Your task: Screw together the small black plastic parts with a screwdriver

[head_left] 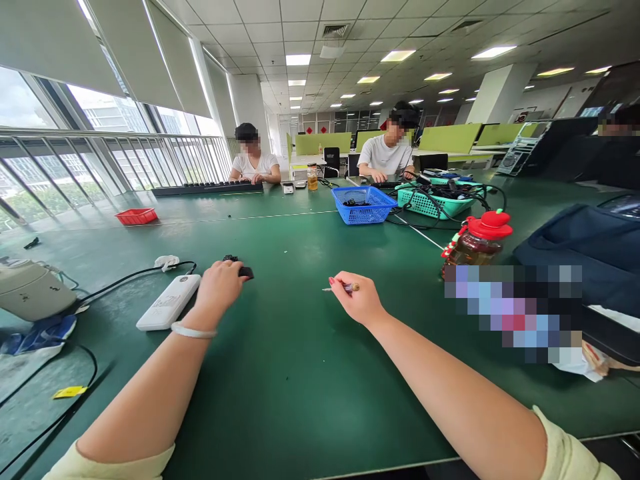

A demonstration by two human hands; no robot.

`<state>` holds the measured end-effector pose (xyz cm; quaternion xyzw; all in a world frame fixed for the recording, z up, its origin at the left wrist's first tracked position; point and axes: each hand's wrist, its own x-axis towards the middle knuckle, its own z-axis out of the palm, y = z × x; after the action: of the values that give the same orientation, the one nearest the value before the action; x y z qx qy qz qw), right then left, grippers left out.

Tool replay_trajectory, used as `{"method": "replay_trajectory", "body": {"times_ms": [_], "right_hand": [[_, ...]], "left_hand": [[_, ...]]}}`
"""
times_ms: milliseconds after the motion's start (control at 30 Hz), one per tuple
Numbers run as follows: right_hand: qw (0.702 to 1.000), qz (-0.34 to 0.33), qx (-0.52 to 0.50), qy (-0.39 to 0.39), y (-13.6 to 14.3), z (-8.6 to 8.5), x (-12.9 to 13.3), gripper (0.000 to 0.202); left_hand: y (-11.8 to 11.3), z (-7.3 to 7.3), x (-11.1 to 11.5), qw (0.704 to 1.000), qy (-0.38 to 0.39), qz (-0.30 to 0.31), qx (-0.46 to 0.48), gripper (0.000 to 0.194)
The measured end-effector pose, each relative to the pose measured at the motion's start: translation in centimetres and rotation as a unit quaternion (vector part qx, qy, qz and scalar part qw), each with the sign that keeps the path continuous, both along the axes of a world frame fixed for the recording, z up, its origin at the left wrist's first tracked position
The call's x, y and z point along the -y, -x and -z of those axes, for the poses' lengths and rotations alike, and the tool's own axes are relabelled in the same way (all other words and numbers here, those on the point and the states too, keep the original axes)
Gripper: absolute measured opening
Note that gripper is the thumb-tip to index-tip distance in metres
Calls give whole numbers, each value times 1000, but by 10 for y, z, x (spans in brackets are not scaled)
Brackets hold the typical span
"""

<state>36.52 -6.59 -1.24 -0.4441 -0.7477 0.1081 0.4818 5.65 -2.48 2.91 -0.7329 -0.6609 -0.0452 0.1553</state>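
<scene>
My left hand [219, 287], with a pale band round its wrist, is closed over a small black object [246, 272]. Only the object's ends show past the fingers, so its kind is hidden. A white power bank [169, 303] with a cable plugged in lies just left of that hand. Over the middle of the green table [280, 373], my right hand [361, 300] grips a small screwdriver [355, 287]. Its thin metal tip points left, towards my left hand, and the two hands are well apart.
A blue basket [364, 211] and a teal basket [433, 203] with black cables stand ahead. A red-lidded bottle [477, 243] and a dark bag [575, 247] are at right. A red tray [137, 217] lies far left. Two people sit opposite, one behind a long black rack [207, 189].
</scene>
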Motion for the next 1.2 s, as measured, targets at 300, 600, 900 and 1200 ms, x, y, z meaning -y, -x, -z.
{"method": "replay_trajectory", "body": {"times_ms": [300,600,900,1200], "right_hand": [[994,1,-52,-99,-1,-12,12,39],[996,-3,-59,-67,0,-17,20,51],[987,-49,51,-142,8,-11,20,41],[977,-34,84,-194,12,-9,20,39]], "left_hand": [[-109,27,32,962,73,235,118,36],[-126,41,20,925,104,241,275,26],[-122,47,18,909,120,259,305,28],[-121,49,19,904,114,269,312,29]]}}
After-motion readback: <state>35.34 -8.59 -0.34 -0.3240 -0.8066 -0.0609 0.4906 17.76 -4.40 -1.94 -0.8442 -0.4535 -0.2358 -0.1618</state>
